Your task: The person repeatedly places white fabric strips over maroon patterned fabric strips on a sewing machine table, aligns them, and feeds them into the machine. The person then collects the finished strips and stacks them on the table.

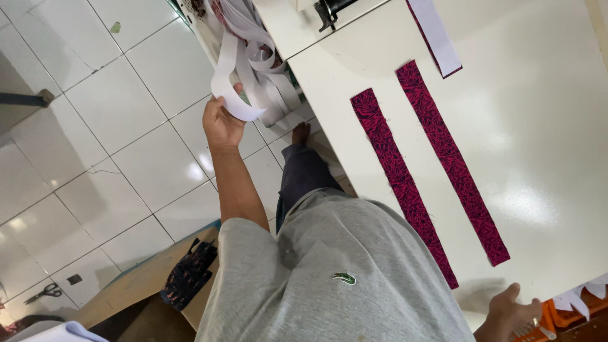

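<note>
A white strip (229, 76) is pinched in the left hand (221, 121), fingers (237, 88) closed around it, held out past the tabletop's (544, 126) left edge and over the tiled floor (107, 145). That strip is one of a whole tangle of white strips (263, 69) draped down off the tabletop's left corner, so the hand is basically right at the pile.

The right hand (506, 311) is seen at the near edge of the tabletop, only partly in frame. Its fingers look loosely spread and nothing is seen gripped in them, but with most of the hand cut off it can't really be told for sure. Just right of that hand, some orange bins (557, 313) with more white pieces (579, 297) poking out can be made out.

Two long magenta-and-black patterned strips (405, 183) (453, 161) are laid flat on the tabletop, side by side, running diagonally, slightly apart and not touching. A third strip (437, 35), white side up with a dark red edge, is laid further toward the far side of the tabletop. A black metal part (332, 11) is seen at the far edge too.

Off the tabletop, a bare foot (301, 133) is planted on the floor below the white pile, a dark patterned cloth (188, 272) is draped over a wooden bench (139, 285), and scissors (44, 292) are lying on the floor well away to the left.
</note>
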